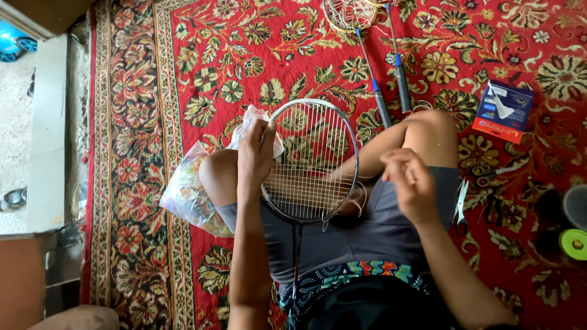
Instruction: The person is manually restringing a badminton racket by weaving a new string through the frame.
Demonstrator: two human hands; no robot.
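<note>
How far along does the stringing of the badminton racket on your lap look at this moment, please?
Vertical strings fill the racket head, and cross strings cover its lower part. The left hand grips the frame while the right hand pulls a loose string. The upper crosses look unwoven.

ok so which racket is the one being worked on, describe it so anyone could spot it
On the red floral carpet a person sits with bent knees. The racket lies across their lap, its frame in the left hand. Unlike the two rackets lying untouched on the carpet past the knees, its oval head is strung and held.
</note>
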